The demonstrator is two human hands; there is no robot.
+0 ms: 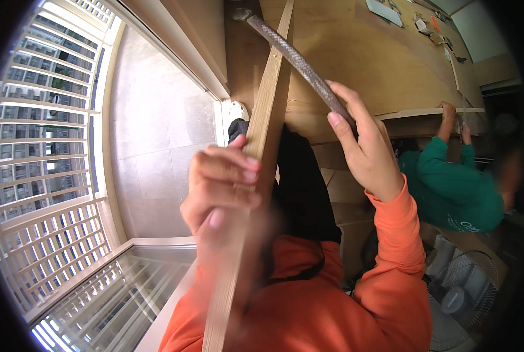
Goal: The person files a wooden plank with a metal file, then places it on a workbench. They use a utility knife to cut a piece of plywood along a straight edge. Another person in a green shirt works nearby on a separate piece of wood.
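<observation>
A long wooden strip (265,100) runs from the top of the view down past my chest. My left hand (221,182) is closed around it, fingertips on its face. In my right hand (370,152) is a long, worn metal tool (300,61) like a hammer or bar, its head beyond the strip near the top. My fingers wrap round its lower part. The tool's shaft crosses over the strip; whether they touch I cannot tell. My legs in black trousers and a white shoe (238,111) show below the strip.
A large plywood surface (379,76) with small tools (426,29) fills the upper right. A co-worker in a green top (449,188) grips its edge region. A fan (467,281) stands lower right. At left are a barred window (45,135), pale sill (139,135) and glass pane.
</observation>
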